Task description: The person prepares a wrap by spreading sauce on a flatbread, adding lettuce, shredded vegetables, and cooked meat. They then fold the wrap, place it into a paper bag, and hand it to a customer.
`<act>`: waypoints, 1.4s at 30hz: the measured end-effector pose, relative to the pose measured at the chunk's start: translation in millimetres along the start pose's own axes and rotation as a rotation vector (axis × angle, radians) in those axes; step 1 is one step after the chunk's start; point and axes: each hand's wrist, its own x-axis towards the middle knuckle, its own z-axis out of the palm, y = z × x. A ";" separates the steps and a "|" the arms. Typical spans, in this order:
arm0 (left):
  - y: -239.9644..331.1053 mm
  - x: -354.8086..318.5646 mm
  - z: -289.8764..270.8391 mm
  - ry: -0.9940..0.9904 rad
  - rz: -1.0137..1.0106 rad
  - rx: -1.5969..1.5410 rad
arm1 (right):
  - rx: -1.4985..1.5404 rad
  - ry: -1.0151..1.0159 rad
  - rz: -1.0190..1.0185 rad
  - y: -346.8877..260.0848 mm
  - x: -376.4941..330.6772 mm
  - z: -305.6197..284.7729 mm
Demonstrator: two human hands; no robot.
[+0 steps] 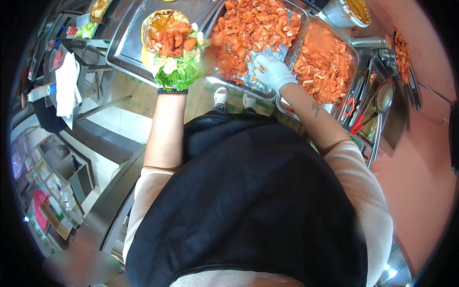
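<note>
On the left, my left hand [172, 90] holds up an opened round flatbread [152, 27] filled with shredded lettuce [178, 71] and red-coated meat pieces [173, 44]. The filling hides most of that hand; a dark band circles its wrist. My right hand [274, 73], in a whitish glove, is over a bared silvery patch of a large metal tray [267, 93]. Its fingers are curled together around a small orange-red bit of meat [258, 70]. Red meat pieces [256, 24] cover much of this tray.
A second tray of red meat [322, 60] stands to the right, beside tongs with red handles [356, 125] and a long metal ladle [384, 95]. A white bucket [338, 13] sits behind. Another metal tray [125, 50] lies on the left under the raised flatbread.
</note>
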 end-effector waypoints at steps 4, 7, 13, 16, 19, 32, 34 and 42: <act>-0.9 -5.5 2.8 -0.136 -0.023 -0.043 | 0.137 -0.004 -0.114 -19.6 -3.5 11.0; -1.4 -8.4 11.8 -0.141 -0.019 0.042 | -0.072 -0.019 -0.166 -38.9 0.4 20.2; 14.0 -19.4 15.6 -0.113 -0.130 -0.225 | -0.260 0.010 -0.142 -30.5 6.6 23.2; 16.5 -27.0 17.1 -0.172 -0.127 -0.120 | -0.153 0.065 -0.054 -9.6 0.9 15.1; 20.8 -41.0 28.7 -0.191 -0.103 -0.053 | -0.167 0.152 -0.089 13.8 -1.5 29.8; 25.2 -92.8 45.9 -0.018 0.219 0.102 | -0.084 -0.004 -0.039 30.1 24.5 27.1; 15.6 -97.8 62.6 0.049 0.275 0.198 | -0.118 0.115 -0.183 56.2 29.7 43.3; 26.3 -126.1 45.3 -0.121 0.262 0.138 | -0.088 0.025 -0.121 34.1 27.7 22.9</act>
